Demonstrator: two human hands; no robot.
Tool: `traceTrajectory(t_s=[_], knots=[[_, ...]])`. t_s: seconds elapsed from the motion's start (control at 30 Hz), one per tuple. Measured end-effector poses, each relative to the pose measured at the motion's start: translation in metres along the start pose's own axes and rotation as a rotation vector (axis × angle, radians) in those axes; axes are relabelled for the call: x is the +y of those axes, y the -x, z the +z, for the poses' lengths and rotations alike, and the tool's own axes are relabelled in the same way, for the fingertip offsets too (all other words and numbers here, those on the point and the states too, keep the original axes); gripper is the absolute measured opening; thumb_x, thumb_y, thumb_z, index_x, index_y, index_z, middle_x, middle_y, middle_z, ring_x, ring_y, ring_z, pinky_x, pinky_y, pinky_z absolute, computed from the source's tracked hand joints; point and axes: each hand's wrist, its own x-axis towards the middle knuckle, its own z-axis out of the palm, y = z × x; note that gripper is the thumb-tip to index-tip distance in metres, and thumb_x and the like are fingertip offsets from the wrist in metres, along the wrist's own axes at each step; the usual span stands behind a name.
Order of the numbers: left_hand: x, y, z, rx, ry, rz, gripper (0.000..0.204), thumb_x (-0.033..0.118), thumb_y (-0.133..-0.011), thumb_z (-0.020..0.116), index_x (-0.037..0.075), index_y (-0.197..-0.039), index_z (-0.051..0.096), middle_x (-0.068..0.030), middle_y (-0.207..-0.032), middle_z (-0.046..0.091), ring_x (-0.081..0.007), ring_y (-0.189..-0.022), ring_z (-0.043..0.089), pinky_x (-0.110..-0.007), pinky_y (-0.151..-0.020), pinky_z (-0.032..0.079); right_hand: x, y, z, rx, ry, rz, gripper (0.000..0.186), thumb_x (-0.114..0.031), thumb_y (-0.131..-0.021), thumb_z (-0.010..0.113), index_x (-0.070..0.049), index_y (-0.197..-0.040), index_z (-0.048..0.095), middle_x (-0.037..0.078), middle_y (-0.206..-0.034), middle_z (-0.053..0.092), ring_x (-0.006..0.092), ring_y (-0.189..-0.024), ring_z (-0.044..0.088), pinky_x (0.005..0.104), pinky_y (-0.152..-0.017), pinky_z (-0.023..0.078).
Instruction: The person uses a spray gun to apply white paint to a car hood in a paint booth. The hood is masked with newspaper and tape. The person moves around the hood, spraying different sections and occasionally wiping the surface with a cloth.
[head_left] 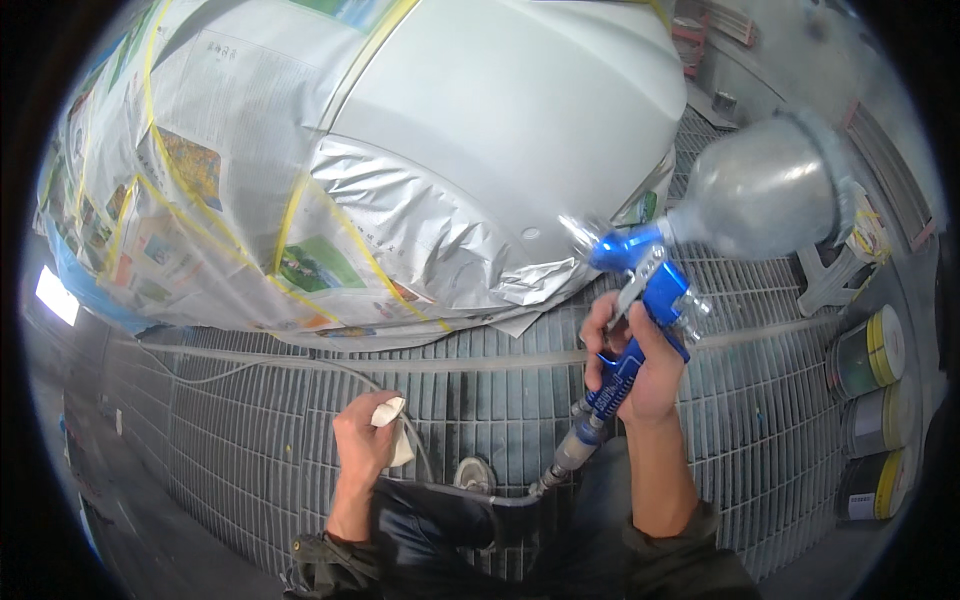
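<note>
My right hand (645, 370) is closed round the blue handle of a spray gun (655, 290), which has a large translucent cup (760, 185) on top and a hose connected at its base. My left hand (365, 435) is closed on a folded cream cloth (400, 440), beside the grey hose (420, 450). Beyond the gun stands a pale car body panel (500, 90), its surroundings masked with newspaper (230, 170) and yellow tape; crumpled silvery covering lies along the panel's lower edge.
Several paint cans (860, 360) stand at the right, below a grey stool-like stand (830, 280). The floor is metal grating (250, 410), with the hose running across it toward the left. Red-framed objects (700, 40) are at the back right, near the wall.
</note>
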Motion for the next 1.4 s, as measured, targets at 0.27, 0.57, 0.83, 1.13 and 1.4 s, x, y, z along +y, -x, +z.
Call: traceTrajectory(t_s=[0.27, 0.57, 0.83, 1.13, 1.4], knots=[[-0.013, 0.007, -0.007, 0.024, 0.006, -0.04, 0.019, 0.0, -0.077, 0.066, 0.001, -0.095, 0.073, -0.0181, -0.089, 0.071, -0.034, -0.083, 0.07, -0.035, -0.074, 0.054, 0.06, 0.07, -0.056, 0.838, 0.163, 0.17, 0.026, -0.032, -0.099, 0.058, -0.011, -0.114, 0.058, 0.004, -0.098, 0.067, 0.014, -0.085, 0.065, 0.0313, -0.053, 0.053], [-0.014, 0.004, -0.001, -0.06, 0.012, -0.051, 0.018, 0.004, -0.078, 0.068, 0.003, -0.096, 0.073, -0.0183, -0.088, 0.071, -0.0358, -0.083, 0.069, -0.037, -0.073, 0.054, 0.062, 0.097, -0.024, 0.206, 0.035, -0.022, 0.035, -0.032, -0.099, 0.058, -0.003, -0.119, 0.056, 0.009, -0.108, 0.061, 0.0193, -0.099, 0.062, 0.0318, -0.059, 0.059], [-0.016, 0.003, -0.001, -0.069, -0.008, -0.032, 0.016, 0.006, -0.08, 0.067, 0.003, -0.095, 0.072, -0.018, -0.087, 0.07, -0.0362, -0.082, 0.069, -0.038, -0.072, 0.054, 0.111, 0.117, -0.038, 0.292, 0.047, -0.083, 0.03, -0.025, -0.101, 0.055, -0.003, -0.122, 0.055, 0.01, -0.109, 0.06, 0.019, -0.1, 0.062, 0.0313, -0.062, 0.06], [-0.019, 0.008, 0.0, -0.185, -0.055, -0.081, 0.015, 0.011, -0.083, 0.068, 0.004, -0.095, 0.073, -0.0189, -0.086, 0.07, -0.0374, -0.08, 0.069, -0.039, -0.069, 0.053, 0.12, 0.124, -0.037, 0.435, 0.097, -0.012, 0.034, -0.032, -0.102, 0.046, -0.003, -0.118, 0.054, 0.008, -0.105, 0.06, 0.0167, -0.097, 0.061, 0.03, -0.059, 0.059], [-0.016, 0.002, 0.003, -0.223, -0.045, -0.054, 0.016, 0.011, -0.082, 0.068, 0.004, -0.096, 0.073, -0.0191, -0.084, 0.07, -0.0375, -0.08, 0.069, -0.039, -0.069, 0.053, 0.132, 0.085, -0.036, 0.635, 0.174, -0.019, 0.033, -0.032, -0.102, 0.05, -0.006, -0.121, 0.056, 0.007, -0.111, 0.061, 0.0174, -0.099, 0.062, 0.0301, -0.056, 0.059]])
